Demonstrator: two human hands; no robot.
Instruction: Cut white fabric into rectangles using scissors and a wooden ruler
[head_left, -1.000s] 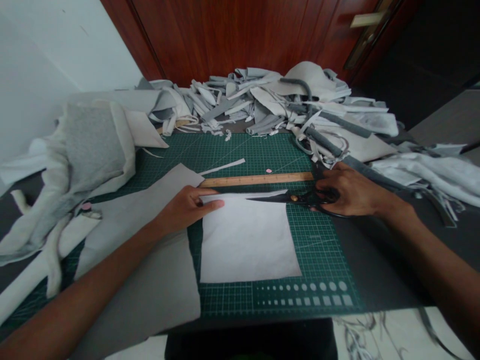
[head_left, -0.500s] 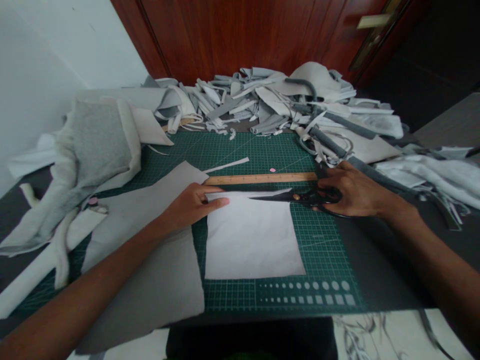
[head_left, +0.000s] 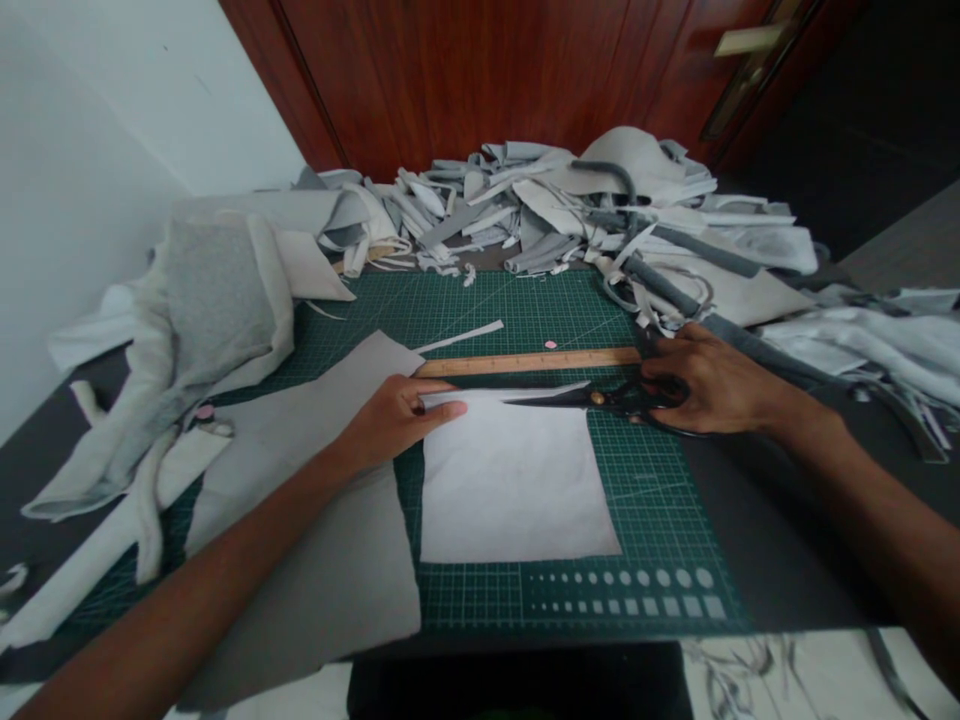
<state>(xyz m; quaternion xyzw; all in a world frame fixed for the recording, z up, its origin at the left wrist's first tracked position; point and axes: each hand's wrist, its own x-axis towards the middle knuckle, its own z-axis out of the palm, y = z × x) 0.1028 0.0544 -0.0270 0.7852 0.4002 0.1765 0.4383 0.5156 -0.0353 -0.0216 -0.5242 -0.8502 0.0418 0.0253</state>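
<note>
The white fabric sheet [head_left: 517,480] was laid on the green cutting mat [head_left: 652,520] at lower centre of the frame, its upper left corner held down under the flat, open left hand [head_left: 397,420]. The right hand [head_left: 712,380] was closed around the finger loops of the black shears [head_left: 600,398], the nearer hand to them. Their blades were laid along the sheet's upper edge, the long axis running horizontally toward the left hand, just below the wooden ruler [head_left: 525,363].
</note>
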